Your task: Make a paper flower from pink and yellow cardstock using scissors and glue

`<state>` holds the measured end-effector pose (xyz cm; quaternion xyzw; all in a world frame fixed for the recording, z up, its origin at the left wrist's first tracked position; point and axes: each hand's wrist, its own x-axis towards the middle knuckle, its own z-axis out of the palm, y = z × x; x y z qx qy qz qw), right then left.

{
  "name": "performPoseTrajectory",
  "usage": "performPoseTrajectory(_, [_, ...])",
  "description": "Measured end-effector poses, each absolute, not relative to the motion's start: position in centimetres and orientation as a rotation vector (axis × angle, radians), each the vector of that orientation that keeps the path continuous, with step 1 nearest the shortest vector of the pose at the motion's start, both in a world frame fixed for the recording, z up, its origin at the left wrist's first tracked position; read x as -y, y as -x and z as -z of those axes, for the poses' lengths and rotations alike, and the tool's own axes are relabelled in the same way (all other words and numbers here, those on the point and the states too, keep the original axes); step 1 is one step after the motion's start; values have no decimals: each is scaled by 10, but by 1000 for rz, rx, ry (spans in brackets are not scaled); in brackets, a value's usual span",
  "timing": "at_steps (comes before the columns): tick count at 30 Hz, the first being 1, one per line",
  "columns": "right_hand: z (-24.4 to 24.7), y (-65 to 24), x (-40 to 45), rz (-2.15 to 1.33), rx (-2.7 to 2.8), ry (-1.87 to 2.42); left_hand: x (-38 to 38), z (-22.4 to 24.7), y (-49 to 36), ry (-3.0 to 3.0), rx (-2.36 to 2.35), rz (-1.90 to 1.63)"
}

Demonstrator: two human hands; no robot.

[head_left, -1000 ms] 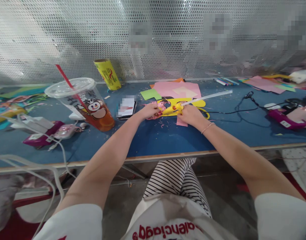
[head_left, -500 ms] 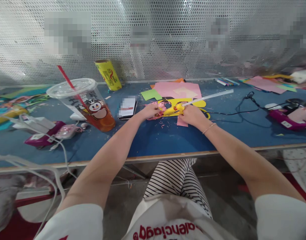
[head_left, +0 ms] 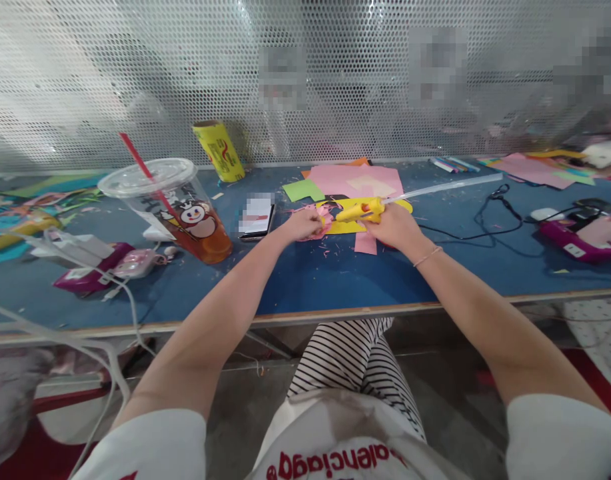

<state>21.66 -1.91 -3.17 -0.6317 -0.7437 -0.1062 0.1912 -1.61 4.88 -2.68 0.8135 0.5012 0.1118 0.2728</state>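
My right hand [head_left: 392, 225] is wrapped around a yellow hot glue gun [head_left: 358, 211]. Its nozzle points left, and a long clear glue stick [head_left: 450, 188] juts out of its back to the right. My left hand [head_left: 305, 223] is closed at the cut pink paper [head_left: 326, 217], fingertips pinched on it. The nozzle is close to these fingertips; whether it touches the paper I cannot tell. Beneath the gun and the pink pieces lies a yellow sheet [head_left: 342, 228], partly hidden. A small pink paper square [head_left: 366, 244] sits below the gun, near my right fingers.
Left of my hands are a phone [head_left: 256, 217] and a large lidded drink cup [head_left: 198, 223] with a red straw. Behind stand a yellow tube [head_left: 220, 153] and pink sheets [head_left: 352, 179]. A black cable [head_left: 460, 235] runs right. Paper scraps dot the blue table [head_left: 330, 287].
The glue gun and my right hand have shifted slightly right, away from my left fingertips. The glue stick's end reaches farther right. My left hand stays at the pink paper.
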Motion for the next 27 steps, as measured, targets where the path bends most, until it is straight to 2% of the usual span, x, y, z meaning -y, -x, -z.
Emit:
performPoseTrajectory(5, [32,-229,13,314,2000,1774,-43,29,15,-2535,-1353,-328])
performPoseTrajectory(11, [33,-231,12,302,1984,1755,-25,22,5,-2758,-1484,-137])
performPoseTrajectory(27, [34,-234,11,339,1897,1734,-8,12,4,-2937,-1503,36])
